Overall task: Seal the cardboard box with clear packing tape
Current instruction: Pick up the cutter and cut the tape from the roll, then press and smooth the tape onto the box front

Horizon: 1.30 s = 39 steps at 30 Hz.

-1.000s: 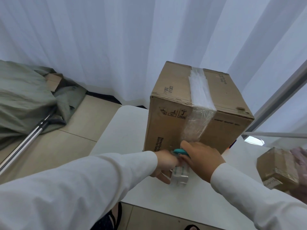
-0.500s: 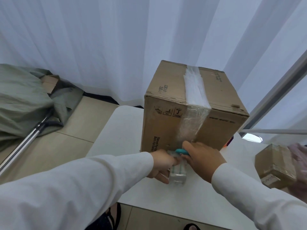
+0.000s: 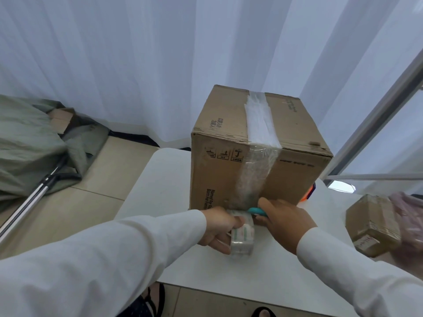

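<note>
Cutting tape at box foot, strip vertical above both hands.
Left hand (image 3: 218, 227) grips tape roll (image 3: 242, 236); right hand (image 3: 283, 219) grips teal cutter (image 3: 256, 211), touching the strip on cardboard box (image 3: 219, 170), centred on white table (image 3: 160, 179).

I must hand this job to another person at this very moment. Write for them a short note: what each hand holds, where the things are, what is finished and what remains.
Left hand: grips the roll of clear packing tape, low at the front of the cardboard box.
Right hand: holds a teal-handled cutter at the tape beside the roll; its blade is hidden.
The box stands on the white table.
Done: a tape strip runs over the top seam and down the front face.
Left: cut the strip free of the roll and press its end down. Other seams are not visible, so check them.
</note>
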{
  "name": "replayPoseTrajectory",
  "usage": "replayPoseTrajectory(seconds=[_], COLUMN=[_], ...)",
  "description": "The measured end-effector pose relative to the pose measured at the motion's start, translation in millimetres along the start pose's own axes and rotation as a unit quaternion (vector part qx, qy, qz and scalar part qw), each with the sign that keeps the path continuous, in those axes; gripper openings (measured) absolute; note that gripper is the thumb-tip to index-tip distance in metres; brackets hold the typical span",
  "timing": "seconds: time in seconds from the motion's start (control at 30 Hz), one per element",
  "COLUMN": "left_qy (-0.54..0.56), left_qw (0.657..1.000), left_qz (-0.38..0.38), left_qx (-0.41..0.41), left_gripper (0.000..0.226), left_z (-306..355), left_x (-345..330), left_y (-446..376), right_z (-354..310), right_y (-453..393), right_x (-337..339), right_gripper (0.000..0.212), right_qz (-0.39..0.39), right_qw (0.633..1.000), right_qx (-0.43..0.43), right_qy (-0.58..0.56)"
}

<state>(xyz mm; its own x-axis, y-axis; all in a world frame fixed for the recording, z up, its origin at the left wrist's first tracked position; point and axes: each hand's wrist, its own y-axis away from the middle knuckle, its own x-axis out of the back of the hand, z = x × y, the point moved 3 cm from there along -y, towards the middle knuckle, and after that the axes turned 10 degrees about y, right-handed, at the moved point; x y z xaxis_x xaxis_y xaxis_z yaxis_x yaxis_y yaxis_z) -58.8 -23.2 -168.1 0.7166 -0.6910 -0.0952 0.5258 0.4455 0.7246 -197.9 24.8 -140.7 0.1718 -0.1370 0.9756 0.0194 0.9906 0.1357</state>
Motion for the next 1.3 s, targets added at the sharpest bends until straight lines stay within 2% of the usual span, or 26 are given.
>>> replayPoseTrajectory(seconds=[0.17, 0.33, 0.5, 0.57, 0.8, 0.9, 1.0, 1.17, 1.23, 1.3], left_qy=[0.012, 0.001, -0.030, -0.036, 0.007, 0.015, 0.046, 0.093, 0.099, 0.098], left_qw=[1.000, 0.998, 0.991, 0.988, 0.977, 0.980, 0.983, 0.981, 0.980, 0.980], left_qz=[-0.006, 0.014, 0.042, 0.053, 0.097, 0.088, 0.081, 0.083, 0.084, 0.090], left_qx=[-0.012, -0.064, -0.123, -0.143, -0.187, -0.179, -0.158, -0.147, -0.150, -0.148], left_gripper=[0.038, 0.041, 0.044, 0.042, 0.022, 0.017, 0.026, 0.023, 0.022, 0.022], left_z=[-1, -1, -2, -3, -5, -5, -3, -2, -2, -2], left_x=[-2, 0, -1, -1, -4, -6, -5, -4, -4, -4], left_y=[-2, -3, 0, 0, -1, 2, 6, 5, 4, 4], right_z=[8, 23, 50, 67, 117, 120, 114, 93, 82, 68], right_y=[3, 10, 18, 22, 36, 41, 41, 39, 35, 28], right_x=[-13, -27, -53, -57, -62, -65, -65, -63, -51, -31], right_gripper=[0.025, 0.027, 0.037, 0.036, 0.034, 0.033, 0.038, 0.068, 0.073, 0.063], right_qz=[-0.022, -0.064, -0.184, -0.209, -0.186, -0.203, -0.229, -0.278, -0.271, -0.223], right_qw=[0.999, 0.997, 0.976, 0.966, 0.950, 0.949, 0.946, 0.932, 0.932, 0.947], right_qx=[-0.008, -0.042, -0.117, -0.150, -0.249, -0.241, -0.224, -0.234, -0.240, -0.232], right_qy=[0.037, 0.031, 0.020, 0.005, -0.011, 0.027, 0.048, -0.013, -0.015, -0.018])
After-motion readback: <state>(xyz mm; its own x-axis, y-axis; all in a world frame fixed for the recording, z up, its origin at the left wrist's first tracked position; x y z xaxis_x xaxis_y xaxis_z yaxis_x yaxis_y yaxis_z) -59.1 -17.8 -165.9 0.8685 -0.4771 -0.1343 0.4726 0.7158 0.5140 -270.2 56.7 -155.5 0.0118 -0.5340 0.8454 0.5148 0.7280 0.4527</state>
